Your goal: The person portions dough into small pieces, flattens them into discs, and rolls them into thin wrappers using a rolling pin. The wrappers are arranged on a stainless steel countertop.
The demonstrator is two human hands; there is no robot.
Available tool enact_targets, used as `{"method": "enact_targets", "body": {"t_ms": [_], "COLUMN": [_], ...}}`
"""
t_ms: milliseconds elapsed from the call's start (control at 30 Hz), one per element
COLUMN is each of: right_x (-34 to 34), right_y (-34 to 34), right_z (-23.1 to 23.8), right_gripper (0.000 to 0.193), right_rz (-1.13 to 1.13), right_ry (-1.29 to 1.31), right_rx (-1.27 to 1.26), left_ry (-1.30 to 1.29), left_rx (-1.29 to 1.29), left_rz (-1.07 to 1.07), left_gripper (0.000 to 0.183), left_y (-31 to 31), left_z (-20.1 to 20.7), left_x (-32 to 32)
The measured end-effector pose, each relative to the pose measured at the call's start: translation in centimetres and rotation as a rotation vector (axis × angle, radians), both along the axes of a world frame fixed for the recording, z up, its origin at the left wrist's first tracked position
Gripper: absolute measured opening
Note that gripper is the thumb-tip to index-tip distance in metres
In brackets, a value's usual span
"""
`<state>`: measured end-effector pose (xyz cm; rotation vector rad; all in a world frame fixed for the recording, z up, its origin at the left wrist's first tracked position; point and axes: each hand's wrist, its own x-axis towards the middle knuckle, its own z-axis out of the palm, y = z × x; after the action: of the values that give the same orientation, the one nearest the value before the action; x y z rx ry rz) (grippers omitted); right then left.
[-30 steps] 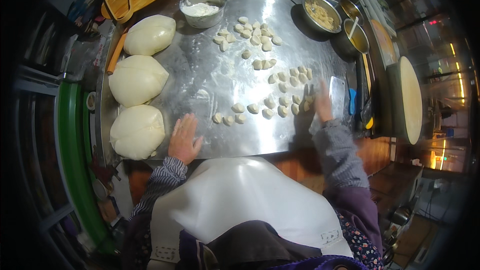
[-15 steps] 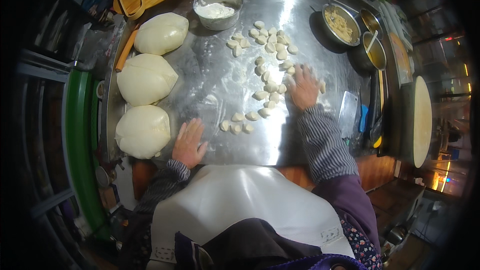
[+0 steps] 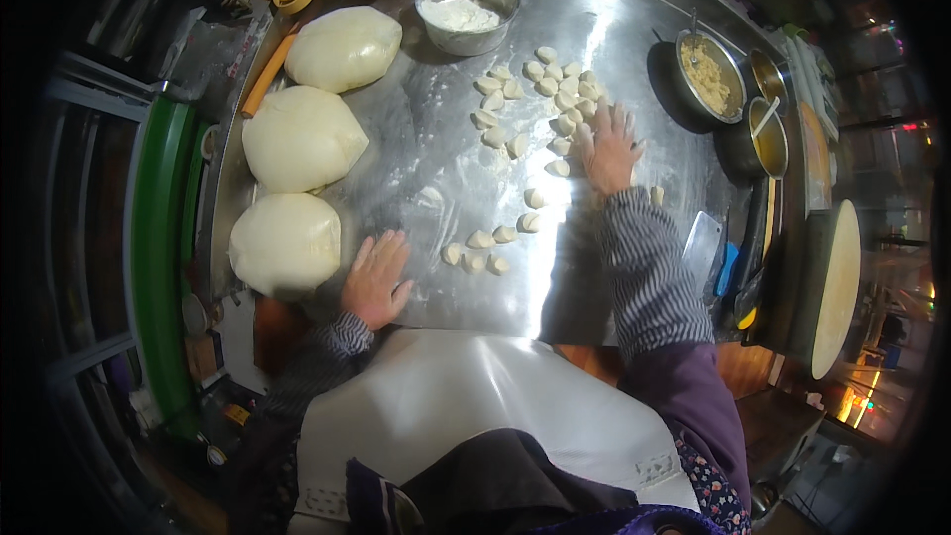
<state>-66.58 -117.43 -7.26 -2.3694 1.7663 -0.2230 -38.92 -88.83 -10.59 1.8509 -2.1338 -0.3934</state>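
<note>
My right hand (image 3: 611, 151), fingers spread and palm down, lies at the right side of a cluster of small dough pieces (image 3: 565, 99). Its fingertips touch or nearly touch the nearest pieces; what is beneath the palm is hidden. Flat on the steel table (image 3: 416, 139), near its front edge, rests my left hand (image 3: 376, 282) with its fingers stretched out and nothing in it. A short row of dough pieces (image 3: 480, 239) sits to the right of that hand. Three large smooth dough lumps (image 3: 291, 246) line the table's left side.
A metal bowl of flour (image 3: 467, 12) stands at the far middle. Toward the right are a bowl of filling (image 3: 708, 77), a pot with a spoon (image 3: 766, 144) and a cleaver (image 3: 702, 246). A rolling pin (image 3: 267, 77) lies along the left edge.
My right hand has moved slightly away from me. Several dough pieces from the middle column now lie farther off, by the far cluster. My left hand stays flat; the view has turned slightly.
</note>
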Motion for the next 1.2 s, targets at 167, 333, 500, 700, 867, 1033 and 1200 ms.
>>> {"method": "enact_targets", "body": {"t_ms": [167, 333, 500, 700, 867, 1033, 1200], "right_x": [6.7, 3.9, -5.2, 0.7, 1.2, -8.4, -7.1], "right_y": [2.1, 8.4, 4.3, 4.1, 11.9, 10.2, 7.3], "right_z": [-1.4, -2.0, -1.0, -2.6, -0.9, 0.2, -1.2], "right_gripper": [0.065, 0.063, 0.069, 0.065, 0.066, 0.069, 0.064], "right_rz": [0.218, 0.531, 0.002, 0.092, 0.418, 0.014, -0.275], "right_ry": [-0.003, 0.005, 0.185, -0.103, -0.011, 0.194, -0.056], "right_rx": [-0.011, -0.036, -0.198, 0.031, 0.048, 0.064, -0.056], "left_ry": [-0.016, 0.003, 0.002, 0.014, 0.111, -0.024, -0.166], "left_rx": [-0.018, -0.02, -0.028, -0.061, -0.057, 0.133, 0.144], "left_rz": [-0.01, -0.004, 0.004, -0.011, 0.084, 0.0, -0.279], "left_gripper": [0.055, 0.055, 0.056, 0.062, 0.079, 0.1, 0.091], "left_y": [0.0, -0.1, 0.0, 0.2, -0.6, -4.5, -14.2], "left_z": [0.1, 0.3, 0.1, -0.4, -0.1, 0.8, 1.3], "left_x": [0.1, 0.1, 0.0, 0.3, -0.4, -5.3, -8.1]}}
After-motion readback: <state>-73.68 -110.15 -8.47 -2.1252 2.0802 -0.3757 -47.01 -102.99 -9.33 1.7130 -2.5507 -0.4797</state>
